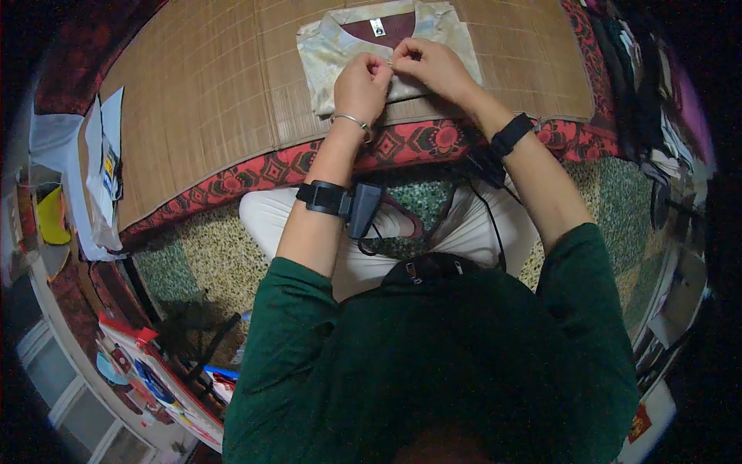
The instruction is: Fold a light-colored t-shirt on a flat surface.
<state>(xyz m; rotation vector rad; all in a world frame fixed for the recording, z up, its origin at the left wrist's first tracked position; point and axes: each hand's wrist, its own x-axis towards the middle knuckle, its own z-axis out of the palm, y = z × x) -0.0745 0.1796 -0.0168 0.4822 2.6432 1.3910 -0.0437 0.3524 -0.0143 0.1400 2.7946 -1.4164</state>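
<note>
A folded pale cream and gold patterned garment (324, 64) lies on a woven mat (220, 93). Its collar is towards the far side, and the maroon lining (400, 35) shows inside the neck opening with a small white label (378, 27). At the base of that opening, my left hand (360, 87) pinches the garment's front edge between thumb and fingers. Close against it, my right hand (435, 65) pinches the same spot from the other side. A tiny gold-coloured piece (390, 62), perhaps a button, shows between the fingertips; the fingers hide most of it.
Red and black patterned cloth (400, 142) borders the mat's near edge. Papers and plastic packets (104, 168) stand at the left side. Dark clothes (632, 75) are heaped or hung at the right. Straps with dark devices (365, 209) and cables are on both forearms.
</note>
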